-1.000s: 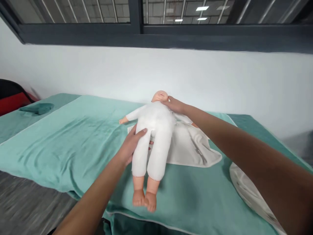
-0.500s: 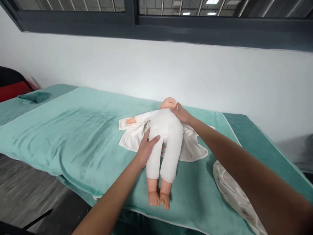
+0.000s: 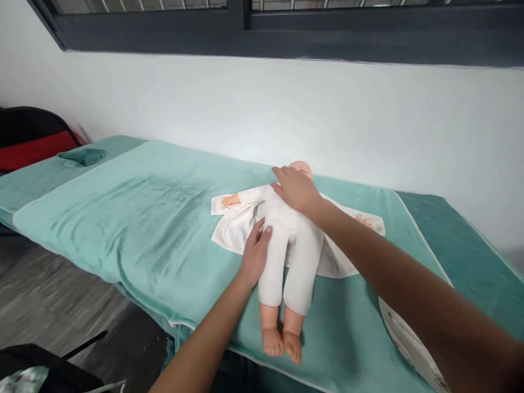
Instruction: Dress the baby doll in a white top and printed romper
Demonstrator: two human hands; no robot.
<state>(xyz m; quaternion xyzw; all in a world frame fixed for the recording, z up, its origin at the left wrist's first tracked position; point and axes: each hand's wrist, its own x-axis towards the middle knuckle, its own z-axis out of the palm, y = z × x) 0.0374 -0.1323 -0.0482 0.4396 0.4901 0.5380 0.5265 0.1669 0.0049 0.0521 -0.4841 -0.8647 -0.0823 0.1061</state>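
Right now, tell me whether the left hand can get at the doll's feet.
Probably yes: the left hand is at the upper leg of the doll, and the feet lie bare, nearer the person, with neither hand nor arm covering them.

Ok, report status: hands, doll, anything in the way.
Left hand at the hip of the doll; right hand over its upper chest. Doll on its back atop spread white garment. Right forearm hides part of garment.
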